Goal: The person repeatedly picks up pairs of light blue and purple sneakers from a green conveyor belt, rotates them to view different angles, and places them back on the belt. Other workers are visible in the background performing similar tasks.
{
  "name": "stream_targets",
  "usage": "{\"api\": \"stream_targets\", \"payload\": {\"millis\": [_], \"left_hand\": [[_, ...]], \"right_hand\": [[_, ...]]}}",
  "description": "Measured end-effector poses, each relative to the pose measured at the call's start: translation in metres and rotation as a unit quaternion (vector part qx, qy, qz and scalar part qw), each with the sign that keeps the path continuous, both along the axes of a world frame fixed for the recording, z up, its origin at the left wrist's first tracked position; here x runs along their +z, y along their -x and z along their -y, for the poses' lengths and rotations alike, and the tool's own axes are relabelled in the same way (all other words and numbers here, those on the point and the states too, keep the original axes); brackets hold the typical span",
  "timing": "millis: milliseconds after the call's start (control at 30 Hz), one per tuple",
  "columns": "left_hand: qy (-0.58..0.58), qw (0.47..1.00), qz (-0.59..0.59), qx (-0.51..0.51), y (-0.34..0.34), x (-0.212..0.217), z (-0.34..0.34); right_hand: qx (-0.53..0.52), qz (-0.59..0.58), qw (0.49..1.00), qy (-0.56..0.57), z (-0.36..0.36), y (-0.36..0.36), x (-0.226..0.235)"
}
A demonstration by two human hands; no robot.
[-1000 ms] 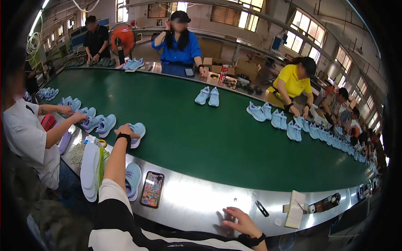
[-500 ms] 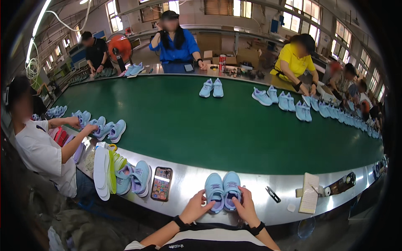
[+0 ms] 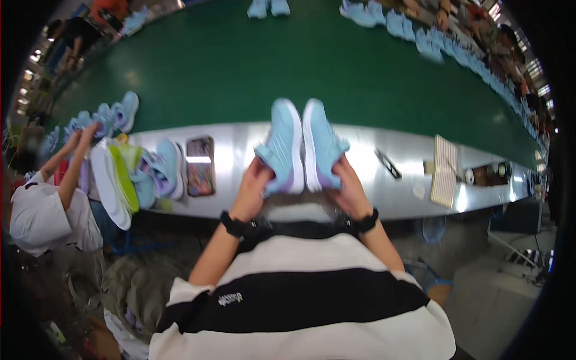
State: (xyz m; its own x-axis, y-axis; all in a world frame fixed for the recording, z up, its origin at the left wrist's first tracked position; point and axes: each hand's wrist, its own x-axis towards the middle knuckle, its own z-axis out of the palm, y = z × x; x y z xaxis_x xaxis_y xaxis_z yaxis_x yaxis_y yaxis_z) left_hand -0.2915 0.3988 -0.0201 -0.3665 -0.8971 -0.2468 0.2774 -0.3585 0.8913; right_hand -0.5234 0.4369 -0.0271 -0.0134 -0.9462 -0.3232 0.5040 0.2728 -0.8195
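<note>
Your left hand [image 3: 257, 187] grips the left shoe [image 3: 283, 144], your right hand [image 3: 353, 189] the right shoe [image 3: 324, 144]; this tilt turns their soles [image 3: 297, 150] inward.

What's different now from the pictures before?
The left shoe and right shoe stood soles down; now they're tipped sideways, soles facing each other. The left hand and right hand keep hold of them; in the earliest picture, the right held nothing. The phone and black snips stayed on the metal edge.
</note>
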Motion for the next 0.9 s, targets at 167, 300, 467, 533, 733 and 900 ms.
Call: {"api": "stream_targets", "payload": {"millis": [167,300,467,533,733,900], "left_hand": [[-0.052,0.988,-0.144,0.004,0.007,0.001,-0.008],[-0.003,0.974,-0.225,-0.015,0.003,0.012,-0.006],[0.241,0.966,0.023,0.091,0.004,0.032,-0.011],[0.389,0.881,0.223,0.151,0.008,0.037,-0.014],[0.393,0.794,0.458,0.071,0.012,0.031,-0.018],[0.232,0.924,0.297,0.065,-0.009,0.018,0.003]], "right_hand": [[0.015,0.194,0.979,0.056,0.006,-0.004,0.008],[0.006,0.163,0.980,0.115,0.006,-0.007,0.026],[-0.093,-0.176,0.944,0.265,-0.004,-0.007,0.041],[-0.145,-0.422,0.826,0.343,-0.004,-0.004,0.041],[-0.008,-0.676,0.697,0.238,-0.005,-0.005,0.028],[0.040,-0.537,0.828,0.160,-0.002,0.028,0.031]]}}
